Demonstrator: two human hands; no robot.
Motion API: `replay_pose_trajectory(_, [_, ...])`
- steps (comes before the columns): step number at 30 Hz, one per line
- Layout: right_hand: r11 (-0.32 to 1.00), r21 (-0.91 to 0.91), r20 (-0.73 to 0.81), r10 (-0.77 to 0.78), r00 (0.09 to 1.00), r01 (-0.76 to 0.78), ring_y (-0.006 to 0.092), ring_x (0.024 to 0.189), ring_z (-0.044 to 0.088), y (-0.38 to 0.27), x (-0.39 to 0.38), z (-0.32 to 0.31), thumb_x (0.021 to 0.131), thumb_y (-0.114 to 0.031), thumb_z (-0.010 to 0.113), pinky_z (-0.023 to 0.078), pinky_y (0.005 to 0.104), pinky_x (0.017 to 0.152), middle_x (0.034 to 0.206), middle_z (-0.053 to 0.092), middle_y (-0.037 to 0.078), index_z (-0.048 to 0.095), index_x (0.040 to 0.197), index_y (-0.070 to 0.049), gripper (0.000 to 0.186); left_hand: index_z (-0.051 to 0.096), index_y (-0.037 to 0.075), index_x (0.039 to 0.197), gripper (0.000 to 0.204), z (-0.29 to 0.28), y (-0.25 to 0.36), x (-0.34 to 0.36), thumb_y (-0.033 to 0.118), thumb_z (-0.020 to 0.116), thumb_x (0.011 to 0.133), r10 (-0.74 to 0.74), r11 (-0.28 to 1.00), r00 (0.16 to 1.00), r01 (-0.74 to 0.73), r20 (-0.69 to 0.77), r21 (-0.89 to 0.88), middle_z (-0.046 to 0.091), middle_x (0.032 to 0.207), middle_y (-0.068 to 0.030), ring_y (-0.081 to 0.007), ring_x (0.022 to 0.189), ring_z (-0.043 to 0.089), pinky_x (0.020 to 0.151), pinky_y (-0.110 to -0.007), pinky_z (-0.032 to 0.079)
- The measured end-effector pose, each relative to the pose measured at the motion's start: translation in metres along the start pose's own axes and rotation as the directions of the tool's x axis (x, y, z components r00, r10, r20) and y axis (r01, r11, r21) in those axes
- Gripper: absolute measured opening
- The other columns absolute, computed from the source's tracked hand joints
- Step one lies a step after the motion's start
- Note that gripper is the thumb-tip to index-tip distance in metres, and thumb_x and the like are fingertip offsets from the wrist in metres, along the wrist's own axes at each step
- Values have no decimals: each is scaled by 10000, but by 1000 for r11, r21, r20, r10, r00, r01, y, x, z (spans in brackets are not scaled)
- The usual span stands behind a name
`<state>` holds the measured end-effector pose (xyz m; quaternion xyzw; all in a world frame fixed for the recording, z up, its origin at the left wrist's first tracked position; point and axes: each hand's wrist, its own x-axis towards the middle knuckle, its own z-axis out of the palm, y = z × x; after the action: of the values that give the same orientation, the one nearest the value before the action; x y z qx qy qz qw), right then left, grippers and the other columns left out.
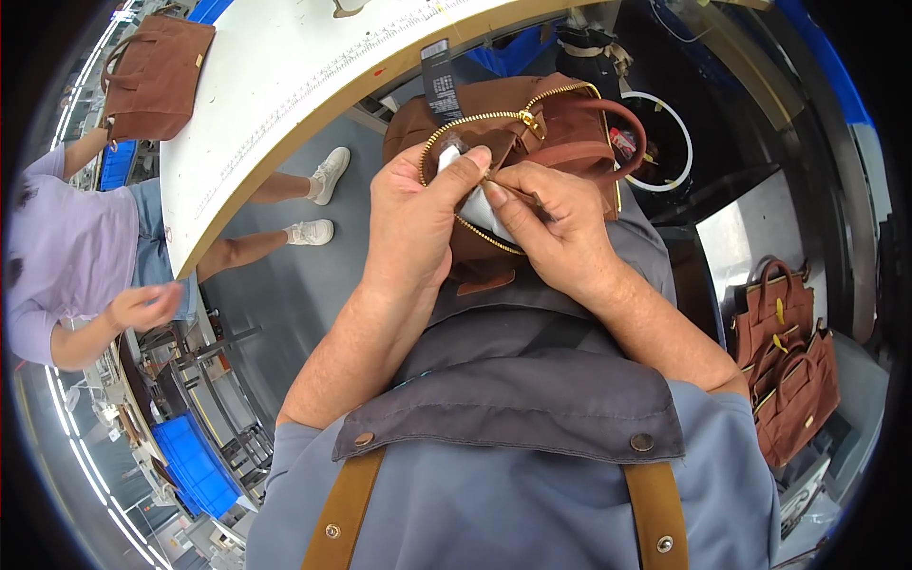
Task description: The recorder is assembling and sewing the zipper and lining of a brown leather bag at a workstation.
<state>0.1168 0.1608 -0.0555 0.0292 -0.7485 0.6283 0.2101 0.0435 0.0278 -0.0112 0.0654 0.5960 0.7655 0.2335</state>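
On my lap lies a brown handbag (494, 97) with its gold zipper (465, 121) undone and the mouth gaping. White stuffing (486, 215) shows inside. My left hand (410, 214) is closed at the opening, thumb and fingers pinching thin brown fabric (487, 152) that looks like the lining. Facing it, my right hand (562, 217) pinches the same fabric, its thumb close to the left one. Whether something small sits between the fingertips is hidden. The bag's reddish-brown handles (635, 142) stand up beyond my right hand, and a black tag (440, 84) sticks out at the far side.
A white worktable (261, 95) with a ruler edge curves across the far left. Another brown handbag (157, 76) is on it, touched by a co-worker (81, 223). A white-rimmed round bin (686, 133) stands far right. More brown bags (787, 366) sit at the right.
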Motion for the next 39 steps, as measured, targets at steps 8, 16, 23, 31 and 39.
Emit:
replay_pose_trajectory(8, [908,254,170,298,939,-334,35,656,530,-18,8,-17,975,-213,643,440,252,574,669,600,-15,652,845,11,260,718,-5,1008,149,-2,12,-13,119,716,925,26,964,999,-33,31,263,691,837,0,-43,734,590,672,-221,493])
replay_pose_trajectory(16, [829,277,226,436,871,-486,35,566,529,-20,12,-16,981,-192,599,433,222,487,694,606,-7,625,857,-13,219,720,-2,876,149,-9,9,-18,140,763,864,80,922,995,-54,-52,382,680,782,1,-42,718,578,630,-224,474])
replay_pose_trajectory(23, [821,314,243,416,877,-476,64,551,597,-17,15,-3,962,-122,571,477,234,488,675,628,23,616,854,-9,163,674,-22,771,143,-4,29,-16,79,756,713,458,286,855,-402,244,870,638,729,-99,-211,619,620,574,-322,488])
replay_pose_trajectory(31, [831,312,229,404,885,-460,65,564,605,-17,15,6,952,-91,565,484,239,502,671,633,25,614,857,-6,136,668,-27,774,133,-8,27,-14,55,739,698,450,158,846,-392,287,907,590,661,-93,-181,565,558,537,-319,434])
replay_pose_trajectory(39, [754,414,220,461,860,-510,58,575,591,-15,17,10,945,-97,585,475,237,511,676,634,36,605,858,0,133,663,-24,771,132,-6,16,-12,76,720,706,564,254,804,-386,189,887,580,665,-99,-222,579,572,552,-339,460])
